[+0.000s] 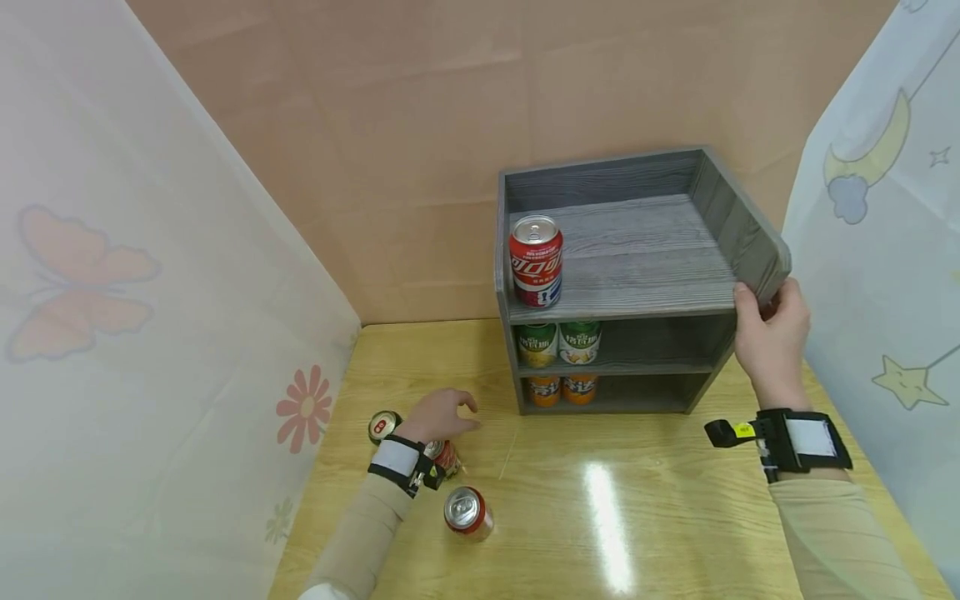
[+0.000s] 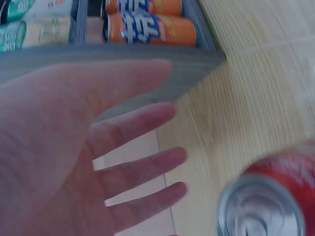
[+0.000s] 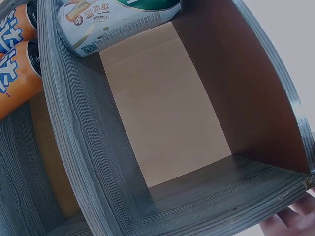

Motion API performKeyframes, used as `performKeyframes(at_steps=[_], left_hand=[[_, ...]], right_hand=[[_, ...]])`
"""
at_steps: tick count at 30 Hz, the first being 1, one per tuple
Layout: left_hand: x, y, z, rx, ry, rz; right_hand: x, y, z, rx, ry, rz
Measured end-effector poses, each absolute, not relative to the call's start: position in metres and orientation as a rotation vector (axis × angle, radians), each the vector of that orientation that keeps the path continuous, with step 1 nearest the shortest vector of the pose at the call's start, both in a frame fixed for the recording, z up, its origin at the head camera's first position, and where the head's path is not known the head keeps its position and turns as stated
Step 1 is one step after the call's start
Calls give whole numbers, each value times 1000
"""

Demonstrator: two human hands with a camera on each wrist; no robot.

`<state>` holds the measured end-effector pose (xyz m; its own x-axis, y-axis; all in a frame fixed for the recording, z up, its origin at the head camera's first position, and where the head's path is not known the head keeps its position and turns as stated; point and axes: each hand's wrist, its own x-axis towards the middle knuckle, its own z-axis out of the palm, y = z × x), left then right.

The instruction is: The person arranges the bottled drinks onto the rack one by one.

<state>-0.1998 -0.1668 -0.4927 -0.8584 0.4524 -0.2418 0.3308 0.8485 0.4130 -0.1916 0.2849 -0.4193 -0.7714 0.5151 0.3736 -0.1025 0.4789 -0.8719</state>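
Note:
My left hand (image 1: 438,415) hovers over the table left of the grey wooden shelf (image 1: 622,367), its fingers spread and holding nothing. Partly behind its wrist is a red can (image 1: 447,458), and a dark green-rimmed can (image 1: 383,424) stands just left. Nearer to me is another red can (image 1: 468,512); a red can (image 2: 290,182) also appears at the lower right of the left wrist view. With the right hand (image 1: 776,337) I grip the front edge of the shelf's right side panel, thumb in front; only some fingers (image 3: 290,221) show in the right wrist view.
On the shelf's top board, at the left, stands a red cola can (image 1: 536,267). Two green-and-white cans (image 1: 580,342) occupy the middle level's left end, above two orange cans (image 1: 580,389) on the bottom level. Printed sheets (image 1: 150,250) hang at both sides.

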Motion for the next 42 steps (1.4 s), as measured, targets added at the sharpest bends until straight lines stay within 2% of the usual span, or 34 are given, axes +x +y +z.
performKeyframes(at_steps=[13, 30, 42], left_hand=[[-184, -196, -497, 415, 2586, 413], [-177, -202, -528, 478, 2599, 360], [-183, -197, -525, 585, 2630, 358]], right_hand=[[-190, 285, -419, -340, -2111, 1353], [-190, 284, -420, -338, -2115, 1294], [-191, 285, -420, -330, -2121, 1270]])
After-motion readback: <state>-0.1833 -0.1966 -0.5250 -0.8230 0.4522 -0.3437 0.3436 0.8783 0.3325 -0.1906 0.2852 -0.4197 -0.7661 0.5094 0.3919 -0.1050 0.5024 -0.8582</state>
